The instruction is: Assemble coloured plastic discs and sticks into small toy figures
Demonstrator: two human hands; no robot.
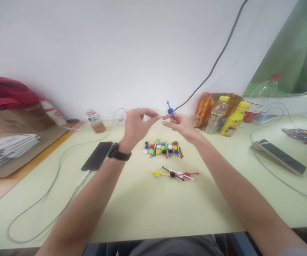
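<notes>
My right hand (180,125) is raised above the table, its fingers closed on a blue arrow spinner (170,111) whose arrowhead points up. Close beside it, my left hand (140,124) pinches thumb and forefinger together; something small may be at the fingertips, too blurred to name. Under the hands lies a group of coloured round pieces (163,147) with thin arrows among them. Nearer to me rest a yellow arrow spinner (157,174), a black one (172,174) and a red one (187,175), with a white arrow between the last two.
A black phone (97,156) on a cable lies left, another phone (283,156) right. Bottles stand at the back: a drink bottle (95,121), a clear one (217,115) and a yellow one (235,119). A heap of thin coloured pieces (302,136) sits far right.
</notes>
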